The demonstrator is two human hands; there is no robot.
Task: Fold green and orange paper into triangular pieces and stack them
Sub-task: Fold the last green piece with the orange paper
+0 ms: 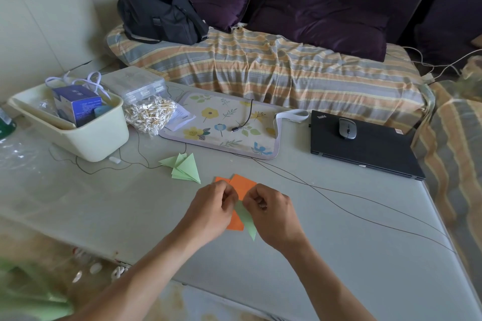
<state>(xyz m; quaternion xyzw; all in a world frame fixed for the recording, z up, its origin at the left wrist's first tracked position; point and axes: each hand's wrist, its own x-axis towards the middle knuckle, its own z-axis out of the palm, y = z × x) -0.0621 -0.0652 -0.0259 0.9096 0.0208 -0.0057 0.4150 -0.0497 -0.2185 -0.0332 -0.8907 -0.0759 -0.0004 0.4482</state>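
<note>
Both hands' [212, 207] curled grip, seemingly pinching green paper [246, 219].

Green paper [247, 219], orange paper [243, 185]

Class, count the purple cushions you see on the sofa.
2: one purple cushion behind the black bag, one at the sofa's middle. Others may be hidden.

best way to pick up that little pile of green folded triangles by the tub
Judging from how it lies, take the pile of green triangles by its wide near-right end, where the pieces overlap most, pinching from above with thumb under the edge. The thin tips fan out to the left toward the tub and would likely bend or slip apart. Come from the open table side.
</note>
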